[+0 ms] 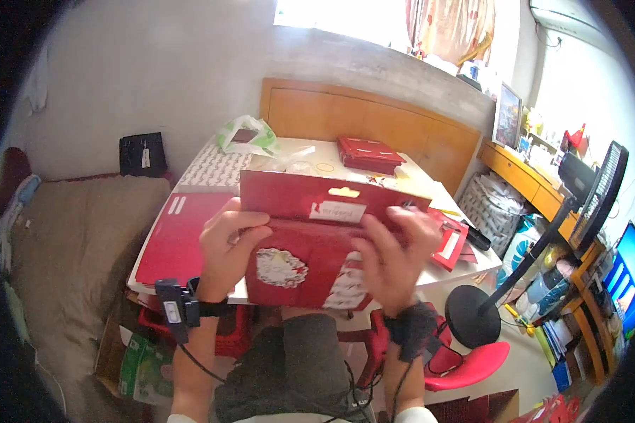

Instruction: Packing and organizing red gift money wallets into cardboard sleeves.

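Note:
Upright before me, over the table's near edge, is a red cardboard package point(301, 232) with a yellowish hang-hole, a white label and white printed figures. My left hand point(233, 243) pinches its left side between thumb and fingers near a horizontal fold. My right hand point(397, 248) is at the right side, blurred, its fingers spread over the front near the label; whether it grips the card cannot be told. Red flat sheets point(190, 238) lie on the left of the white table point(439, 275). A stack of red packages point(370, 153) sits at the back.
A green-white plastic bag point(248, 135) and a patterned white sheet point(211, 166) lie at the back left. Red card pieces point(450, 246) and a black object point(476, 236) rest at the right. A standing fan point(592, 195) and a red chair point(471, 367) stand right; a bed point(90, 243) is left.

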Demonstrator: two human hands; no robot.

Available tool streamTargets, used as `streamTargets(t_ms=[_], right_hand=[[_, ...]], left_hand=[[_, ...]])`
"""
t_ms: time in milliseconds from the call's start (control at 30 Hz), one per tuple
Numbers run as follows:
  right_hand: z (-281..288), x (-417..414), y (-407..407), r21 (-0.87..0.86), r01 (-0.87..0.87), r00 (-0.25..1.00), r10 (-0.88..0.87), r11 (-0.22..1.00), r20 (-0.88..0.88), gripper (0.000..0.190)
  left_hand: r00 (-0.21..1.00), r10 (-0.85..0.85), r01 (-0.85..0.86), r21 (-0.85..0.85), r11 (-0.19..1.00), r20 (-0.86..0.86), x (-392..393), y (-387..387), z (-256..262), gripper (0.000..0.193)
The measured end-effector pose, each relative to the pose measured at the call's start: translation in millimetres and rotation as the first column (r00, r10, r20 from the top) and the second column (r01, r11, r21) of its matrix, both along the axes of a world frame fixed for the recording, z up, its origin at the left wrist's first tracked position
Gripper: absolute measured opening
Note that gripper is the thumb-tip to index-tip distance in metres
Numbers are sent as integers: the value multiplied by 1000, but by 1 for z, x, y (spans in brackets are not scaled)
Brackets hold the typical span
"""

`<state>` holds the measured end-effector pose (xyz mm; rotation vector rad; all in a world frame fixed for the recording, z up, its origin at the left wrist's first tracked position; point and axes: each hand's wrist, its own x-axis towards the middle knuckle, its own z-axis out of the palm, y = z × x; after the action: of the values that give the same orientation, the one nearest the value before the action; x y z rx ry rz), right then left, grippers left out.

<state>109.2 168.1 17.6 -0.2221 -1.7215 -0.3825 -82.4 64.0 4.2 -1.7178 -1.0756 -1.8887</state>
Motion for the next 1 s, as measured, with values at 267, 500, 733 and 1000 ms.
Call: streamTargets(t_ms=[267, 500, 733, 1000], right_hand=[[-27, 27, 27, -369, -480, 862, 505, 796, -31, 38], [-7, 28, 30, -448, -591, 767, 639, 670, -57, 29], [-7, 20, 40, -411, -524, 830, 555, 746, -53, 20], [-10, 16, 42, -369, -495, 860, 503, 786, -81, 14]], left_hand=[[968, 249, -251, 68, 966, 38, -9, -7, -23, 15], [978, 146, -156, 63, 986, 149, -8, 3, -23, 14], [990, 94, -105, 114, 988, 103, -6, 20, -21, 13], [990, 50, -52, 11, 999, 129, -6, 17, -19, 11]])
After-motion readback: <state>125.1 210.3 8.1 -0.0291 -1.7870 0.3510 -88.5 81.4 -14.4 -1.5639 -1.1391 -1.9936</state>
